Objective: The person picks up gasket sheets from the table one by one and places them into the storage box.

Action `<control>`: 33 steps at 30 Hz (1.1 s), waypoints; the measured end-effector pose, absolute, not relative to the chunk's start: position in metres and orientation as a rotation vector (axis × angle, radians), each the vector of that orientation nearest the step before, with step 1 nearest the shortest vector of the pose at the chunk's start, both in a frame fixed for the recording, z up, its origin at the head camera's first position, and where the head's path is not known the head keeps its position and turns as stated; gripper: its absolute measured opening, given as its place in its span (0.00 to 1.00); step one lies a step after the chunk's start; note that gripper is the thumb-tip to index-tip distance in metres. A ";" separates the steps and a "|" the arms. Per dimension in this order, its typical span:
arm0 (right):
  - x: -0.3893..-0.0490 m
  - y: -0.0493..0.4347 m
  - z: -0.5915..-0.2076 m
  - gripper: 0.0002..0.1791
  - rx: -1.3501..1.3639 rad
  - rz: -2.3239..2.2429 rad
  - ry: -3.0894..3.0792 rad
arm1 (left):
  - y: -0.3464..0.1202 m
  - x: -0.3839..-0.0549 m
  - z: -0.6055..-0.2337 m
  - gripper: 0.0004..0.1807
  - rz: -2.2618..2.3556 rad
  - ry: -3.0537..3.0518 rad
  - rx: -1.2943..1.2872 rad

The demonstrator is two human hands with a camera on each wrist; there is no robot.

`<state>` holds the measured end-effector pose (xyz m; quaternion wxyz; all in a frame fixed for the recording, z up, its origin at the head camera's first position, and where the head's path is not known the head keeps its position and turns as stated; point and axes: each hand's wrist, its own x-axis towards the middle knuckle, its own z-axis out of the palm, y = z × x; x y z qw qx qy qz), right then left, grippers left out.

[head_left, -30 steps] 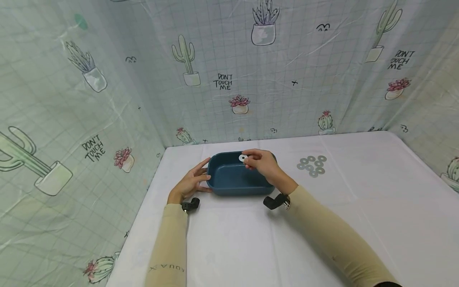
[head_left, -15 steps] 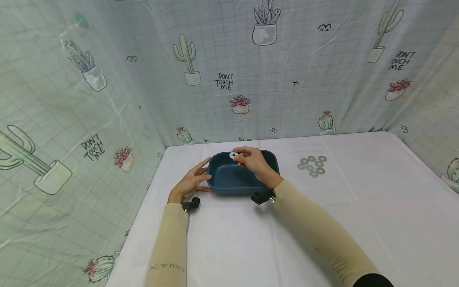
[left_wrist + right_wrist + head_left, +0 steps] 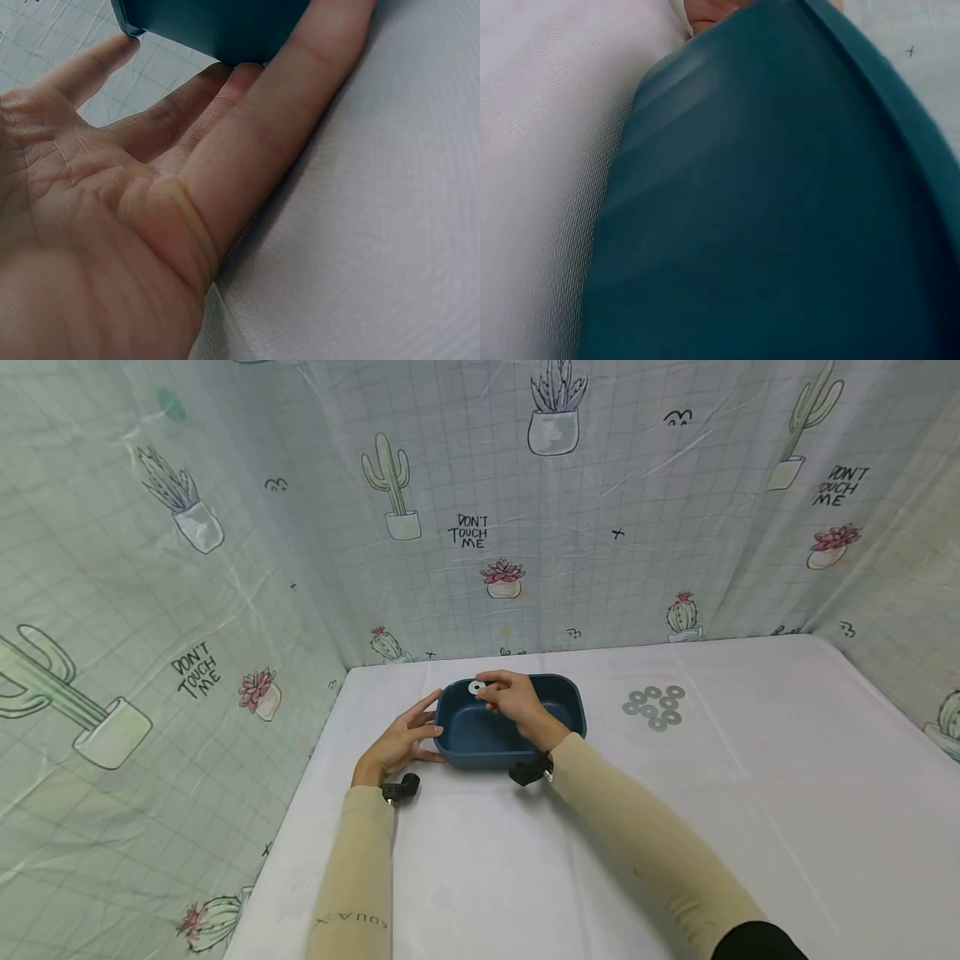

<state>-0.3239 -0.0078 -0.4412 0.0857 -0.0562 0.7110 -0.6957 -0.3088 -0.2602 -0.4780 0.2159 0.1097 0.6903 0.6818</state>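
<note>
A dark blue rectangular bin (image 3: 495, 759) stands on the white-covered table. My left hand (image 3: 393, 745) steadies its left end, with fairly straight, spread fingers touching the wall. The left wrist view shows the fingertips right at the bin's side (image 3: 217, 30). Thumb and forefinger of my right hand (image 3: 517, 700) pinch a pale, flat ring like a washer (image 3: 476, 687) over the back left part of the bin. In the right wrist view the bin's outer wall (image 3: 757, 172) fills most of the picture and hides that hand.
Several grey washers (image 3: 653, 708) lie in a loose cluster on the table (image 3: 750, 793), right of the bin. A cactus-print curtain (image 3: 600, 552) hangs behind the table and along its left side. Dark cameras (image 3: 402, 787) are strapped to both wrists.
My right hand has moved left across the bin, carrying the pinched washer from near the middle of the back rim toward the back left corner. The left hand and bin stay put.
</note>
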 end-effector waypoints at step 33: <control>-0.336 -0.027 -0.450 0.16 -0.134 -1.732 2.352 | -0.260 -0.309 -0.478 0.40 1.889 1.914 0.290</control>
